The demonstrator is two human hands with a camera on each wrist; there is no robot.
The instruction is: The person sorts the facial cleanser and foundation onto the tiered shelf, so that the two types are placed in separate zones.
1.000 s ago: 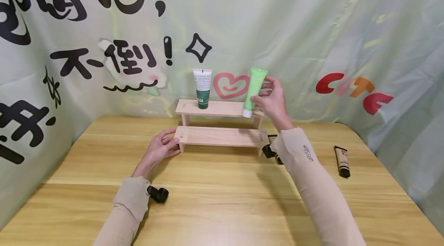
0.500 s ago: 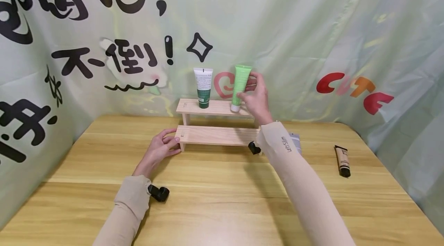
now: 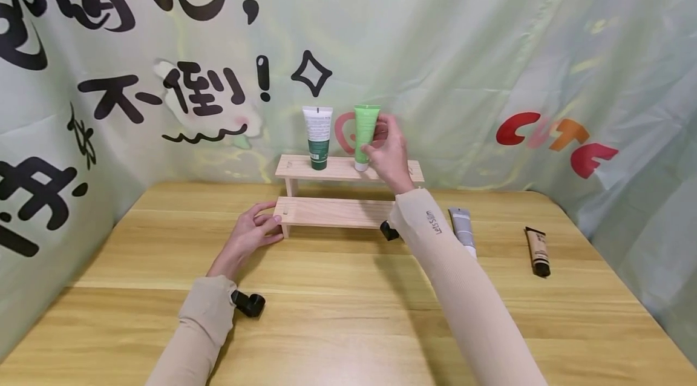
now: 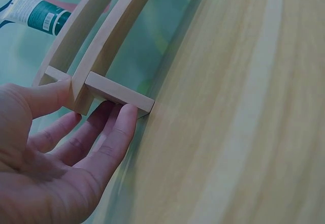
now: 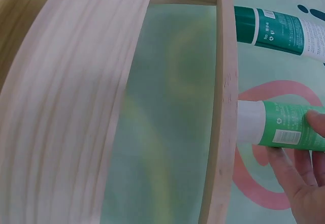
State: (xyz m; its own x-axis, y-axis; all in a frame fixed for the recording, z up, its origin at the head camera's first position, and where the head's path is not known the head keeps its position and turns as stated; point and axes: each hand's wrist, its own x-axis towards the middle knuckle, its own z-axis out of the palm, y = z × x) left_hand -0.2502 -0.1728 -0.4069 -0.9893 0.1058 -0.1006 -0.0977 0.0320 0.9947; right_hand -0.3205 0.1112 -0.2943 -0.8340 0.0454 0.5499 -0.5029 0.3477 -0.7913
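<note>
My right hand (image 3: 389,153) pinches a light green squeeze tube (image 3: 366,132) between thumb and fingers. The tube stands upright on its white cap, at the upper board of a two-step wooden display rack (image 3: 332,212). To its left on that board stands a white and dark green tube (image 3: 318,138), cap down; the right wrist view shows both caps at the board's edge. My left hand (image 4: 76,158) grips the left end of the lower step, thumb on the board and fingers against its leg. The right forearm hides the lower step's right end in the head view.
A grey tube (image 3: 461,227) lies on the table right of the rack, partly covered by the right sleeve. Farther right lies a beige tube with a black cap (image 3: 538,251). A printed cloth (image 3: 435,23) hangs behind the wooden table (image 3: 327,313).
My right hand has carried the green tube leftward and brought it from tilted to upright at the upper board. The grey tube has come into view beside the sleeve. My left hand stays put.
</note>
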